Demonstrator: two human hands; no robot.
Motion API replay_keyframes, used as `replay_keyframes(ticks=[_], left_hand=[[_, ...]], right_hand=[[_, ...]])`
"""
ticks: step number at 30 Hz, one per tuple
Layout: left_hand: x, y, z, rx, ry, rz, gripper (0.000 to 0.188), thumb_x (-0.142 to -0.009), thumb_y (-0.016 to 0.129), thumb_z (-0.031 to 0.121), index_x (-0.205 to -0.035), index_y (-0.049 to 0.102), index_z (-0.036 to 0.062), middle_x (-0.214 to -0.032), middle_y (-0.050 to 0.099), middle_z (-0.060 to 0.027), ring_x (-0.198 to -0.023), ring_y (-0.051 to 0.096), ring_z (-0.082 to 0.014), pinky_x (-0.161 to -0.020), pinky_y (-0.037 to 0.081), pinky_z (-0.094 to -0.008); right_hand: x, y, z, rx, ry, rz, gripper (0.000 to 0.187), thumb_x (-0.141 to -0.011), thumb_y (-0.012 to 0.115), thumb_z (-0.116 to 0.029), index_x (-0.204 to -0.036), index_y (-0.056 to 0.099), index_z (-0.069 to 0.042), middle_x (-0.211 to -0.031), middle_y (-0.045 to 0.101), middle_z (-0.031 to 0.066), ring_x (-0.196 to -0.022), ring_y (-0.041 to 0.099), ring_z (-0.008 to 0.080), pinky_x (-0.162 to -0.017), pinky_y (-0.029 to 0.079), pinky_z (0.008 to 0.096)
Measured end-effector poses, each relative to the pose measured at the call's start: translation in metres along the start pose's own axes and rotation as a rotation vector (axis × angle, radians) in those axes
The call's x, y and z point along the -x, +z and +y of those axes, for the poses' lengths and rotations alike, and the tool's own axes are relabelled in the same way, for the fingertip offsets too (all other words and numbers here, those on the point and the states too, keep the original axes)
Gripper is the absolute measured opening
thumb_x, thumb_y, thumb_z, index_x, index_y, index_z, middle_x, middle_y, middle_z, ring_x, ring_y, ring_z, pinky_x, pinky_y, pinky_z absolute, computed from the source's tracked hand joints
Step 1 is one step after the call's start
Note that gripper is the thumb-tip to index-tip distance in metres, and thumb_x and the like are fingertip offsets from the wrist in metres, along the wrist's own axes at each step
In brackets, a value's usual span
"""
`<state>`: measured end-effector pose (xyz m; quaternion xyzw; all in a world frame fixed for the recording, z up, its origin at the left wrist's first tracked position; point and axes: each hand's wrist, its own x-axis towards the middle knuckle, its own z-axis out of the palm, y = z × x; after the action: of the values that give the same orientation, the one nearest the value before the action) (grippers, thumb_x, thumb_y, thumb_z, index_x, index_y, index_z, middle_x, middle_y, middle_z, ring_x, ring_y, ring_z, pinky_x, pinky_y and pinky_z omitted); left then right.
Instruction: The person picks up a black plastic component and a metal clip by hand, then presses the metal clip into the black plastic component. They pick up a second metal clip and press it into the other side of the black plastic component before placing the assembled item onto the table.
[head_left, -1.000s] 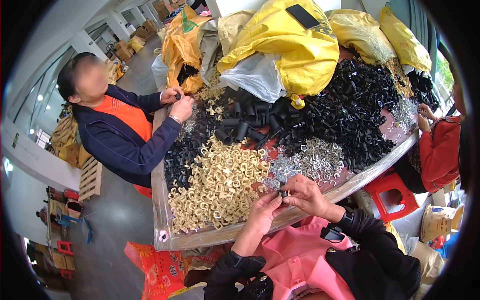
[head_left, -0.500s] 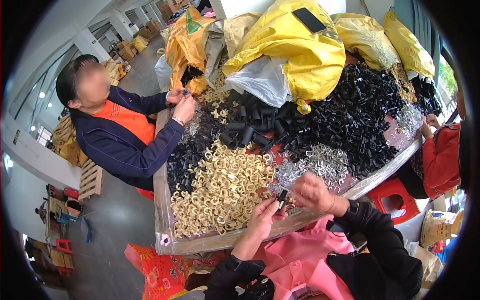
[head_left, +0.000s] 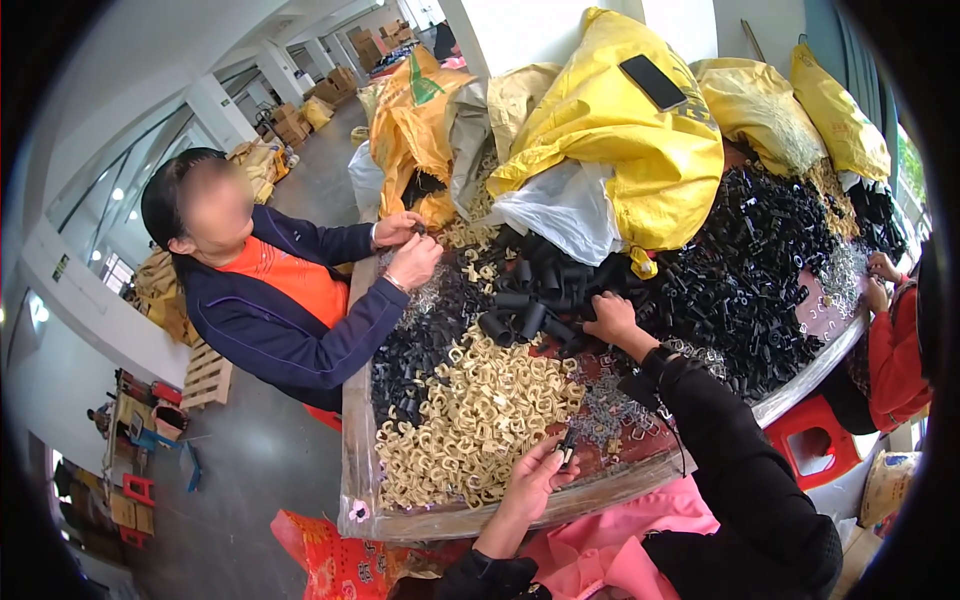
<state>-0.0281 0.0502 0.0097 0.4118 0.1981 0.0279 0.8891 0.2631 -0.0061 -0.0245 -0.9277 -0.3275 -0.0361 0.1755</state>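
So, the small black part [head_left: 568, 446] sits pinched between thumb and fingers of the left hand [head_left: 532, 482], over the near side of the tabletop [head_left: 620, 499]. Just left of it, beige clips [head_left: 470, 415] lie heaped; grey metal pieces [head_left: 608, 405] spread beyond. Farther out, the right hand [head_left: 612, 320] is among black tubes [head_left: 534, 320]; whether it grips one, I cannot tell.

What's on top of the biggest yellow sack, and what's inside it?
A smartphone with a dark face lies on top of the biggest yellow sack. What's inside, if anything, I can't see, because the yellow material covers it.
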Motion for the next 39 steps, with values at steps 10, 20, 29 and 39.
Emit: replay_keyframes(ticks=[10, 20, 29, 39], left_hand=[[-0.012, 0.006, 0.007, 0.037, 0.089, -0.045, 0.024, -0.083, 0.048, 0.009, -0.104, 0.047, -0.002, -0.089, 0.057, -0.0133, -0.074, 0.058, -0.0177, -0.062, 0.05, -0.0244], [0.005, 0.027, 0.023, -0.052, 0.029, -0.064, 0.026, -0.081, 0.052, 0.01, -0.104, 0.049, -0.0021, -0.081, 0.056, -0.0054, -0.064, 0.052, -0.0099, -0.054, 0.044, -0.0198], [0.009, 0.036, 0.01, -0.23, 0.021, -0.108, 0.027, -0.08, 0.055, 0.009, -0.103, 0.05, -0.0039, -0.072, 0.054, -0.0035, -0.058, 0.047, -0.0072, -0.053, 0.04, -0.0191], [0.006, 0.033, 0.011, -0.459, 0.075, -0.056, 0.031, -0.077, 0.059, 0.008, -0.104, 0.051, -0.0049, -0.072, 0.057, -0.0045, -0.058, 0.05, -0.0068, -0.054, 0.042, -0.0188]], right_hand=[[0.076, -0.079, -0.005, -0.509, -0.359, -0.017, 0.04, -0.06, 0.066, -0.016, -0.096, 0.05, -0.008, -0.087, 0.05, 0.0096, -0.083, 0.05, 0.0295, -0.071, 0.041, 0.0371], [0.151, -0.12, -0.015, -0.581, -0.684, -0.149, 0.04, -0.057, 0.068, -0.016, -0.091, 0.049, -0.007, -0.084, 0.05, 0.0081, -0.077, 0.051, 0.0283, -0.066, 0.043, 0.0348], [0.174, -0.118, -0.022, -0.645, -0.691, -0.237, 0.041, -0.059, 0.068, -0.014, -0.093, 0.047, -0.005, -0.087, 0.049, 0.0098, -0.08, 0.051, 0.028, -0.068, 0.043, 0.0343], [0.177, -0.116, -0.03, -0.591, -0.621, -0.325, 0.04, -0.062, 0.066, -0.01, -0.096, 0.045, -0.003, -0.089, 0.048, 0.0116, -0.079, 0.052, 0.0285, -0.067, 0.045, 0.0337]])
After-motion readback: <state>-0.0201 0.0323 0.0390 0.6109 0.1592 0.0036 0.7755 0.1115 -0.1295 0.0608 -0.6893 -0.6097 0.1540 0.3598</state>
